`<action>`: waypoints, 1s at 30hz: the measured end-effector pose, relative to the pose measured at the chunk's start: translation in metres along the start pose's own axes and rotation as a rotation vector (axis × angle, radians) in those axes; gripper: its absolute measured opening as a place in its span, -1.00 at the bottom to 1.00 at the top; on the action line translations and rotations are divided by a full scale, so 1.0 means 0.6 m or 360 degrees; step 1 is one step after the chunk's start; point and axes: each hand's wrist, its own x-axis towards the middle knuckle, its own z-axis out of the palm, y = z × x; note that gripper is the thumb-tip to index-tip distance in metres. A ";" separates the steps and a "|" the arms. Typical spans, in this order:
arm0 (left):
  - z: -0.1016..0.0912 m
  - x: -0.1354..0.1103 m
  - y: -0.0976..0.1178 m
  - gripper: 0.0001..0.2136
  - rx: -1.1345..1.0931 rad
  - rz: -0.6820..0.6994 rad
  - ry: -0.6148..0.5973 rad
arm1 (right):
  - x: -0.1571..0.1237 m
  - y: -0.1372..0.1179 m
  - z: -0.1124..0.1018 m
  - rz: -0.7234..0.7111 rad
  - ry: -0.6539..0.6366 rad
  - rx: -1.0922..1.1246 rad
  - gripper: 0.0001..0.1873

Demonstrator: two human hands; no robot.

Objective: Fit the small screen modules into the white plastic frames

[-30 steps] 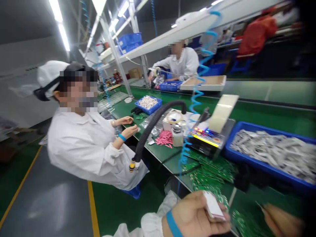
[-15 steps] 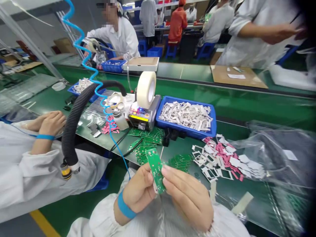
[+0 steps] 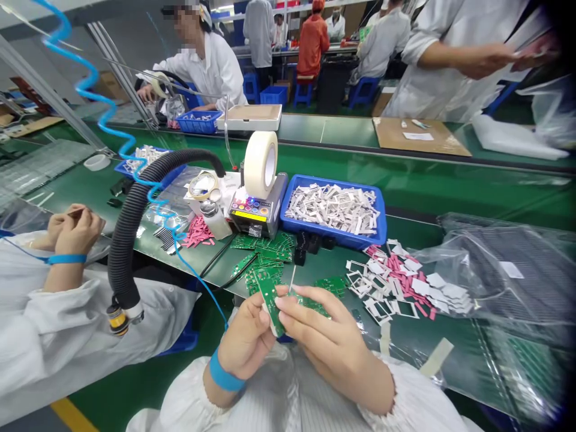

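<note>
Nothing legible from where I stand: the marks on the tape dispenser (image 3: 252, 212) and green circuit board (image 3: 269, 293) are too small to read.

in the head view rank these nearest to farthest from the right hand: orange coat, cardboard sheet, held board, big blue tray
1. Held board: at the right hand's fingertips, to its left
2. Big blue tray: ahead, this side of the green divider
3. Cardboard sheet: beyond the divider, ahead and rightward
4. Orange coat: far background
</note>
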 end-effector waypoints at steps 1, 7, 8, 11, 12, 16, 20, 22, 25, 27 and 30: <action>-0.001 0.002 0.000 -0.64 -0.0010 -0.0008 0.0018 | 0.003 0.002 -0.001 0.0047 -0.0075 0.0034 -0.79; 0.011 0.023 -0.026 -0.75 -0.0068 -0.0062 0.0069 | 0.009 0.005 -0.007 0.0560 -0.0121 0.0132 -0.90; 0.014 0.028 -0.033 -0.79 -0.0094 -0.0067 0.0083 | 0.010 0.005 -0.008 0.0633 -0.0137 0.0129 -0.95; 0.021 0.046 -0.048 -0.85 -0.0180 -0.0047 0.0163 | 0.012 0.011 -0.011 0.0833 -0.0231 0.0195 -0.91; 0.023 0.053 -0.052 -0.84 -0.0196 -0.0034 0.0173 | 0.014 0.015 -0.014 0.0891 -0.0262 0.0227 -0.86; 0.034 0.075 -0.055 -0.76 -0.0208 -0.0032 0.0074 | 0.025 0.037 -0.036 0.1062 -0.0334 0.0352 -0.79; 0.053 0.088 -0.055 -0.73 -0.0198 -0.0038 0.0034 | 0.031 0.054 -0.051 0.1298 -0.0343 0.0525 -0.75; 0.062 0.092 -0.058 -0.72 -0.0202 -0.0025 0.0002 | 0.030 0.056 -0.048 0.1371 -0.0304 0.0592 -0.77; 0.066 0.096 -0.062 -0.68 -0.0167 0.0008 -0.0073 | 0.026 0.065 -0.048 0.1312 -0.0232 0.0525 -0.82; 0.063 0.094 -0.057 -0.64 -0.0089 0.0004 -0.0091 | 0.025 0.096 -0.066 0.1190 -0.0129 0.0279 -0.86; 0.065 0.075 -0.023 -0.69 0.0130 0.0007 -0.0124 | 0.028 0.200 -0.126 0.1194 0.0100 -0.0446 -0.89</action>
